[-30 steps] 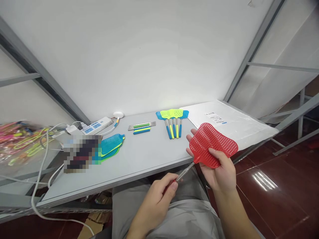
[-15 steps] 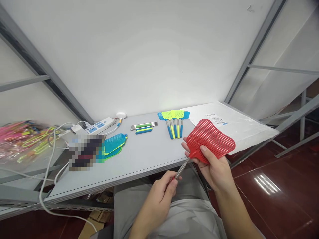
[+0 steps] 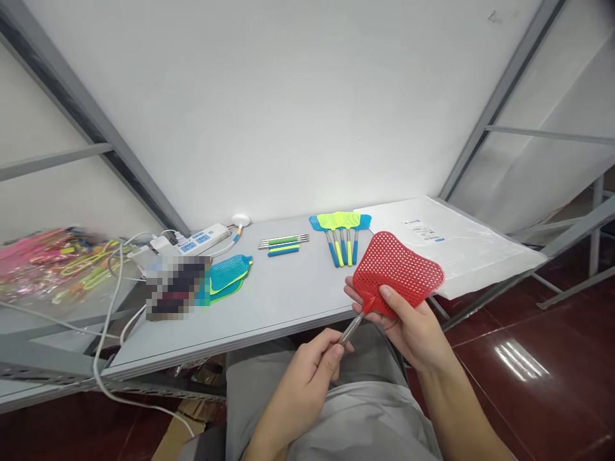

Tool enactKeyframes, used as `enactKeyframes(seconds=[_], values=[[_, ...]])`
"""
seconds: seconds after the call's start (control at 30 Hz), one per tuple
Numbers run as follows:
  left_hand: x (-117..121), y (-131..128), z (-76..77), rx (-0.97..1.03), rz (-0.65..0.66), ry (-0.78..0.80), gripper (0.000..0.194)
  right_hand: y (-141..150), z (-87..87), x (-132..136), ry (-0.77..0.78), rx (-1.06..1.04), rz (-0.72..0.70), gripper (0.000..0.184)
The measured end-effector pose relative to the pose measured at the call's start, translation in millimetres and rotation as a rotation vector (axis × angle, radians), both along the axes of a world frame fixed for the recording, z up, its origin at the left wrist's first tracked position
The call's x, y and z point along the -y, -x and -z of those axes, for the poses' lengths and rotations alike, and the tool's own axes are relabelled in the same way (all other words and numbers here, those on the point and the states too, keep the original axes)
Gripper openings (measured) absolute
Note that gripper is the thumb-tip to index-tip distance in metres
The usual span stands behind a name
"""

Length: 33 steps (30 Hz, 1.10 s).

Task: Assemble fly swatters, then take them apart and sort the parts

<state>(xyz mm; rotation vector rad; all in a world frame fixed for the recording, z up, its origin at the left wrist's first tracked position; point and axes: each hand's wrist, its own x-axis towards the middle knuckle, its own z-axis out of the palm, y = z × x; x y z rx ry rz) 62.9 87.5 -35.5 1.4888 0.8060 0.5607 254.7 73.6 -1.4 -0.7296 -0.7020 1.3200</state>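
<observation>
1. Right hand (image 3: 412, 333): thumb pressed on the front of the mesh and fingers behind it, pinching the head of a red plastic fly swatter (image 3: 396, 272). The swatter is held tilted, above the person's lap and just past the table's front edge.
2. Left hand (image 3: 305, 384): fingers pressed together, pinching the lower end of the swatter's steel shaft (image 3: 352, 328), which runs up to the red neck.
3. Grey trousers (image 3: 331, 416): directly below both hands.
4. Grey table (image 3: 269, 307): carries the items below.
5. Blue and green swatter heads (image 3: 229, 276): stacked, left of centre, beside a pixelated patch (image 3: 177, 286).
6. Steel rods with coloured sleeves (image 3: 283, 244): lying side by side.
7. Assembled swatters (image 3: 340, 238): laid in a row, near a white plastic-wrapped sheet (image 3: 473, 246).
8. Power strip (image 3: 204, 240): at the wall, cables attached.
</observation>
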Motion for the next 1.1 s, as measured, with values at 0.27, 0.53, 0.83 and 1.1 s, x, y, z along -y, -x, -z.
enactKeyframes(seconds=[0.27, 0.53, 0.83, 1.1], values=[[-3, 3, -14.2, -0.062, 0.008, -0.081, 0.033, 9, 6.4, -1, 0.016, 0.085, -0.022, 0.030], [1, -1, -19.4, -0.135, -0.018, -0.229, 0.033, 27, 18.8, -3, -0.021, 0.402, 0.041, 0.038], [11, -12, -19.5, -0.154, -0.079, -0.237, 0.031, 23, 15.4, -1, 0.021, 0.292, -0.048, 0.039], [5, -12, -24.8, -0.158, -0.113, -0.278, 0.031, 16, 19.0, -3, -0.095, 0.288, -0.112, 0.044]])
